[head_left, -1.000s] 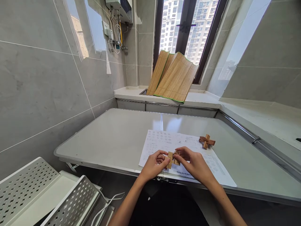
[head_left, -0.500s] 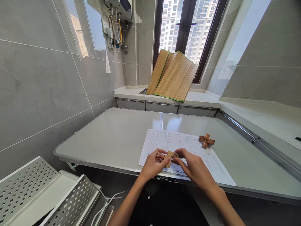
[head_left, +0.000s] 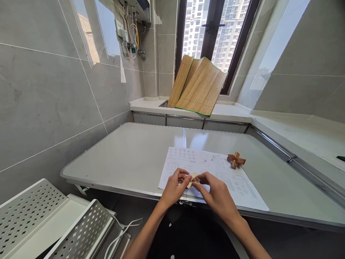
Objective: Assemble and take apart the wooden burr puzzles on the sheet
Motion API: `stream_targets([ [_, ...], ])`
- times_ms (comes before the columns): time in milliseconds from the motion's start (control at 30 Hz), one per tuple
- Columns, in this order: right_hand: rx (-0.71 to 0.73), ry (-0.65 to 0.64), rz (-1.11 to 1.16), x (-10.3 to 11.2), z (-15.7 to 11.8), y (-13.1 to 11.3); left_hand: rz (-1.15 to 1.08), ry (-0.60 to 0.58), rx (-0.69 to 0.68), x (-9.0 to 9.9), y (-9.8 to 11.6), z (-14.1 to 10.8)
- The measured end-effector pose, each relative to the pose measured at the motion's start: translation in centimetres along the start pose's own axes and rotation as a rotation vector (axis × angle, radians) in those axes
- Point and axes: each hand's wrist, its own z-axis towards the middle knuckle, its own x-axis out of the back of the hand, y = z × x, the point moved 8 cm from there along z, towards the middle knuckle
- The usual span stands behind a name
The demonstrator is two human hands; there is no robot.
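Observation:
Between both hands, above the near edge of the printed paper sheet (head_left: 178, 158), I hold small wooden puzzle pieces (head_left: 194, 176). My left hand (head_left: 175, 187) is closed, thumb and fingers gripping a light wooden piece. From the other side my right hand (head_left: 215, 189) pinches a darker wooden block (head_left: 197, 178) that bears a black mark like a Z. The two pieces touch, but fingers hide how they fit together. Farther right, a cross-shaped stack of brown wooden pieces (head_left: 235, 160) rests at the sheet's right edge.
The pale folding table (head_left: 129, 154) has a seam down its middle. A bamboo mat (head_left: 202, 86) leans against the window on the sill. White perforated racks (head_left: 32, 212) and a white cable (head_left: 122, 233) are at lower left.
My right hand has moved left and slightly inward, bringing its marked block against the light piece. The held pieces have turned and now sit tilted. The cross-shaped stack stays put.

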Motion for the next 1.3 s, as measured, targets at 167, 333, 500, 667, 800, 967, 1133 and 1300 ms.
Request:
stream_targets([
  [167, -0.138, 0.028, 0.201, -1.0, -0.2, 0.5, 0.085, 0.097, 0.009, 0.6, 0.3, -0.3],
  [333, -0.318, 0.080, 0.316, -1.1, 0.2, 2.9, 0.167, 0.101, -0.031, 0.5, 1.3, -0.6],
  [500, -0.330, 0.095, 0.344, -0.5, 0.5, 3.9, 0.297, 0.026, -0.156, -0.5, 2.2, -0.8],
  [667, -0.314, 0.082, 0.362, -0.6, 0.4, 3.8, 0.353, 0.015, -0.190, -0.9, 2.2, -0.9],
  [800, -0.255, 0.031, 0.378, -0.7, 0.6, 3.9, 0.311, 0.013, -0.189, -0.7, 2.3, -0.9],
  [967, -0.200, -0.085, 0.439, -1.2, 0.9, 4.3, 0.176, -0.026, -0.178, -0.2, 2.9, -0.8],
  [1133, -0.150, -0.222, 0.535, -2.1, 0.8, 3.3, 0.065, -0.108, -0.178, -0.4, 3.3, -1.0],
  [1300, -0.213, -0.309, 0.634, -2.8, 0.4, 3.2, 0.052, -0.166, -0.177, -0.6, 2.9, -1.1],
])
